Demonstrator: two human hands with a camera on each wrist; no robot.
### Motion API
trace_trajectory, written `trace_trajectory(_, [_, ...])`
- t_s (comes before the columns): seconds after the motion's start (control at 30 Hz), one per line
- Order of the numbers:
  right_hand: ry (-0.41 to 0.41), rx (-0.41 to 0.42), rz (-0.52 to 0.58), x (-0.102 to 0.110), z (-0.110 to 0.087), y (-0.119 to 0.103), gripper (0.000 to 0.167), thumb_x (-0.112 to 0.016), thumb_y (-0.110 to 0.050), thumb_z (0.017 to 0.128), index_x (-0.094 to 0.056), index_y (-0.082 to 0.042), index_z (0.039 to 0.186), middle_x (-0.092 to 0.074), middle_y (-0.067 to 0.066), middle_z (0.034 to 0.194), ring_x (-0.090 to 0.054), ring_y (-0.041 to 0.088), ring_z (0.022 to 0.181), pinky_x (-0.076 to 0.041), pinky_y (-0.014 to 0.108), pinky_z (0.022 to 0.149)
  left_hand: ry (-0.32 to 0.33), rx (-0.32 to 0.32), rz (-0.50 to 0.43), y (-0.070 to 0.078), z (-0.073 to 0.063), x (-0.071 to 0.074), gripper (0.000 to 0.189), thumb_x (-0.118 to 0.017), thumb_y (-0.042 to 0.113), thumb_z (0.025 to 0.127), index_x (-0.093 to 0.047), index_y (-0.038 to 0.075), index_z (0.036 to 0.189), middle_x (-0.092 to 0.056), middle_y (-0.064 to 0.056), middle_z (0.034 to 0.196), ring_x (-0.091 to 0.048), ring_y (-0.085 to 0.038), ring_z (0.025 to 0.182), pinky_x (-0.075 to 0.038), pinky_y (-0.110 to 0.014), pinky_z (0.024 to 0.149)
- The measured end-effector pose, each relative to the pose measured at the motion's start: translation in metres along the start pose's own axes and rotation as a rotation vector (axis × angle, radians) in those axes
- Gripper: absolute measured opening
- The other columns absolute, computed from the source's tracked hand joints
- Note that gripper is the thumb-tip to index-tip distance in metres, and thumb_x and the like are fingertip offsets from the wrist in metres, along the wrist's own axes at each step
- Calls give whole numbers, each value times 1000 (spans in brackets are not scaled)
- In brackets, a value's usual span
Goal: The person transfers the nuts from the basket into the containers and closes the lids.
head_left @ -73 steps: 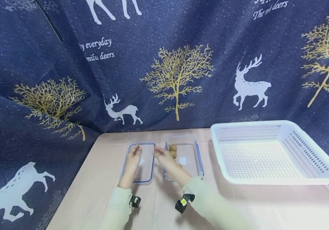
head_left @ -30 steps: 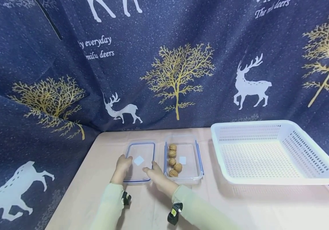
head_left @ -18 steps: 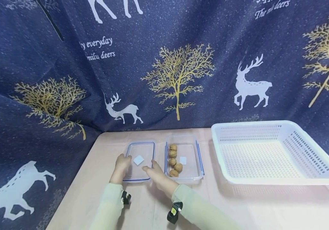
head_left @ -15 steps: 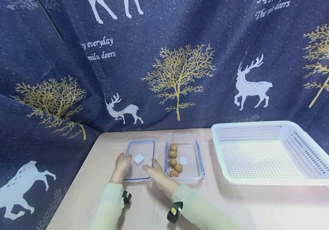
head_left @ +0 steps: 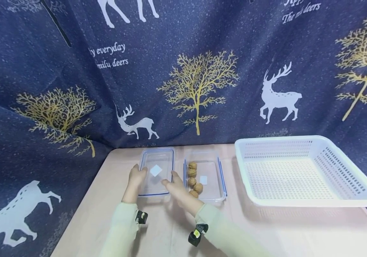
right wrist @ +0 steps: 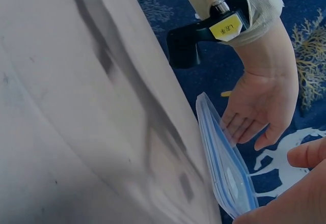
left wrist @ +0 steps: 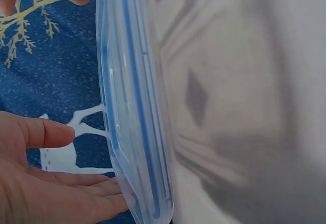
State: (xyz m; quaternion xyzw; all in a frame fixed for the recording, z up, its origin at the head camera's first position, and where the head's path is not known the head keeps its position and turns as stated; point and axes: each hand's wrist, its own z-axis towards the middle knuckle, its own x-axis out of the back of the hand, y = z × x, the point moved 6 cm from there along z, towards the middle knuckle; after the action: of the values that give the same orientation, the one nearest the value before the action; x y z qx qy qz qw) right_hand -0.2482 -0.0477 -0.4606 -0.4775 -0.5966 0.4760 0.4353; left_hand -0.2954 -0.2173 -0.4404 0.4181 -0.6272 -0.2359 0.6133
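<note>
A clear plastic container lid with a blue seal and a white label spans the space between both hands, tilted, its shadow falling on the table. At its left edge is my left hand; in the left wrist view that hand's straight fingers meet the rim while the thumb stands off it. My right hand is at the opposite edge, and its fingertips meet the lid's near end in the right wrist view. Just right of that hand stands a clear container with several walnuts along its left side.
On the right of the table sits a large white plastic basket with slotted walls. The pale pink tabletop ends at a dark blue curtain printed with deer and trees. My right forearm crosses in front of the container.
Both hands came down from above to the lid's two side edges. Since then the lid has moved away from me and up, with the hands following slightly. The walnut container stays put.
</note>
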Motion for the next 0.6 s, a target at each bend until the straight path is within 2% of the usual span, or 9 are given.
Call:
trace_trajectory(0.1, [-1,-15,-6,7,-2,-4,71,-57,-22,93,-21,2,150,-22,29,153,-20,48,139,-18,64,113,-5,-1,-12,7,-2,0,64,-39,15,96,-14,-21,142,-17,-42,146,-16,-55,136,-19,-60,114])
trace_trajectory(0.23, [20,-12,-24,20,-4,-11,70,-56,-22,94,-22,2,150,-23,30,152,-20,48,139,-18,65,112,-25,-6,-73,15,-6,-4,63,-39,14,97,-14,-20,143,-16,-41,148,-16,-55,137,-19,-62,114])
trace_trajectory(0.33, [74,-9,-95,31,-5,-16,68,-57,-24,93,-27,1,149,-27,29,151,-22,50,138,-10,70,111,-30,-33,-110,23,-9,-7,61,-40,13,98,-16,-21,142,-17,-41,147,-18,-54,136,-19,-60,114])
trace_trajectory(0.43, [100,-9,-106,41,-6,-21,68,-56,-24,93,-27,1,149,-27,28,152,-21,50,138,-7,70,111,-45,-50,-151,30,-12,-10,60,-40,13,99,-17,-20,142,-19,-40,148,-20,-53,137,-21,-58,115])
trace_trajectory(0.6, [97,4,-22,56,-7,-28,67,-54,-17,95,-22,7,148,-24,31,151,-22,48,139,-18,61,114,-60,-71,-236,41,-19,-17,56,-41,10,98,-22,-18,142,-26,-38,146,-27,-51,135,-26,-57,114])
